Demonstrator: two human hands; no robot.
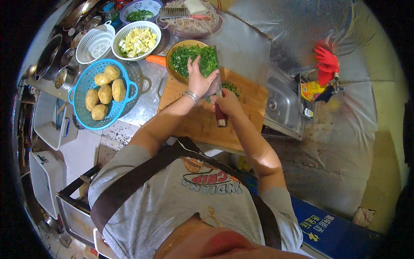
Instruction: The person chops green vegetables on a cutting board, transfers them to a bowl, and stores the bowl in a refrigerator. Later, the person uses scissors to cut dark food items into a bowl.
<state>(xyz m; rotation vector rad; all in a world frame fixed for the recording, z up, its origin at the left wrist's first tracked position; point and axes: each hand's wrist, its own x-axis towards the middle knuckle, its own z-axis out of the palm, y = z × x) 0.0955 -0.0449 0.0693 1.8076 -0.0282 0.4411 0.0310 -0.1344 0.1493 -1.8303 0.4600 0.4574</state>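
My right hand (227,103) grips the dark red handle (221,116) of a kitchen cleaver. The cleaver's wide blade (214,86) points away from me, its far end over the right side of a yellow bowl (168,72). Chopped green leaves (181,58) fill the bowl and lie up against the blade. My left hand (200,77), fingers spread, rests at the blade and the greens, and hides part of both. Below them is a wooden cutting board (190,121). More chopped greens (230,88) lie on it, right of the cleaver, partly hidden by it.
An orange carrot (156,60) touches the bowl's left side. Peeled potatoes (105,94) sit in a blue basket (77,111). Behind are a white colander (158,34) of cut cabbage and a tray of bean sprouts (207,24) bearing a grater. A steel sink (281,113) adjoins the board's right.
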